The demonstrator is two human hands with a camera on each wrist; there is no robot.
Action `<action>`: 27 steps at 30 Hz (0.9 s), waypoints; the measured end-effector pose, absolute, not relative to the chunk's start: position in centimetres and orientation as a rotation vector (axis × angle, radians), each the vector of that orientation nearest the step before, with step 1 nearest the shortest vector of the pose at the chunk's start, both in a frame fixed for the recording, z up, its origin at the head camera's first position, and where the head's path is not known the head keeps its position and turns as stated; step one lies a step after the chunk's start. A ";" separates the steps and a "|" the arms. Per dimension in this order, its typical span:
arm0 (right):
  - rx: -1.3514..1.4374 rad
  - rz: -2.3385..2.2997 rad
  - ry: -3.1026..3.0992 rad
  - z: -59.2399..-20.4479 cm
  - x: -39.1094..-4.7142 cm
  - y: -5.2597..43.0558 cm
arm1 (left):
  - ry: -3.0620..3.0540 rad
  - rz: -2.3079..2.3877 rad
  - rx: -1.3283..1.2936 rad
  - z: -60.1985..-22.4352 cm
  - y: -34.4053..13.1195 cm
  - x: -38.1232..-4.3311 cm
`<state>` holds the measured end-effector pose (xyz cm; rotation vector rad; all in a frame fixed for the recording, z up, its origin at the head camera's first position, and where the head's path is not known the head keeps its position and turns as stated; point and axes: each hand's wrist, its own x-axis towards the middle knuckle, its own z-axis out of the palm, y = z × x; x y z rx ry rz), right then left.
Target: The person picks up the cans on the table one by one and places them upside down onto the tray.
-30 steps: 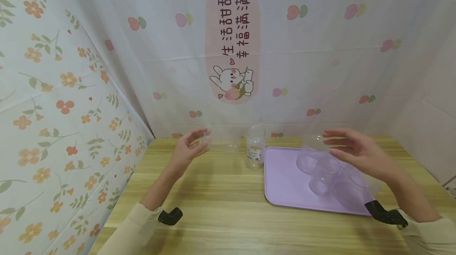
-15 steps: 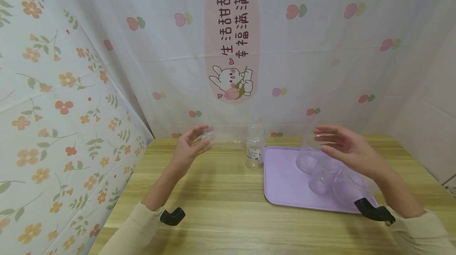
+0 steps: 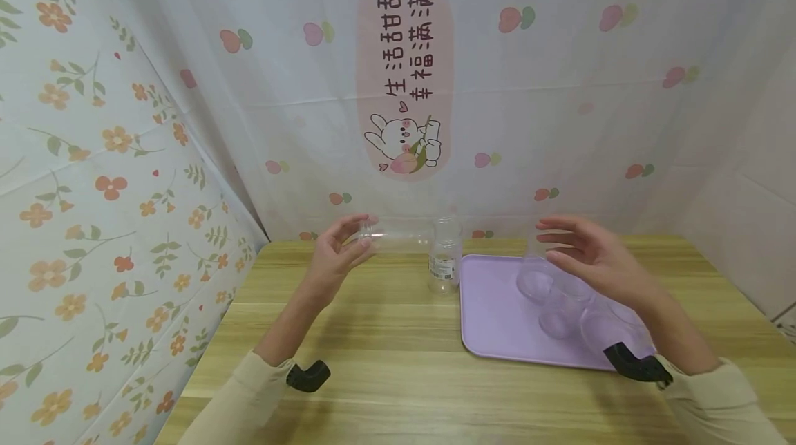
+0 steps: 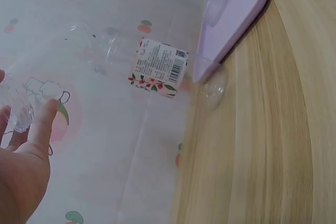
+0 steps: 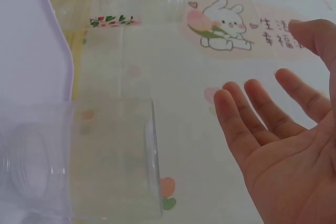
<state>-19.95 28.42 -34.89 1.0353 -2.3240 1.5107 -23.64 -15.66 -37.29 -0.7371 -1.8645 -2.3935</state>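
Note:
In the head view my left hand point(image 3: 336, 251) holds a clear plastic bottle point(image 3: 401, 234) by its neck end. The bottle lies nearly level in the air, its other end by the upright clear jar with a printed label point(image 3: 443, 267). The left wrist view shows that labelled jar point(image 4: 157, 69) in front of my hand point(image 4: 26, 166). My right hand point(image 3: 591, 255) hovers over the tray's far side, fingers spread and loosely bent, holding nothing. Below and beside it stands a tall clear container point(image 3: 535, 282); the right wrist view shows this container point(image 5: 113, 161) apart from my palm point(image 5: 294, 177).
A lilac tray point(image 3: 497, 327) lies on the wooden table point(image 3: 385, 362), right of the labelled jar. It bears several clear vessels, among them a small one point(image 3: 557, 320) and a wider one point(image 3: 606, 331). A patterned cloth point(image 3: 286, 120) hangs behind the table.
My right hand has moved left and slightly up, nearer the middle. The left hand has lifted a little, and the held bottle has shifted slightly up and right.

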 end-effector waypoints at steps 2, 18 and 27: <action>1.044 1.521 -2.318 -34.9 -20.1 28.2 | -1.840 -2.410 -0.738 -37.2 -15.4 -23.6; 1.034 1.574 -2.315 -35.4 -20.4 26.8 | -1.769 -2.461 -0.757 -37.3 -14.3 -23.5; 1.019 1.595 -2.326 -35.7 -20.8 25.7 | -1.737 -2.490 -0.803 -37.3 -13.8 -23.4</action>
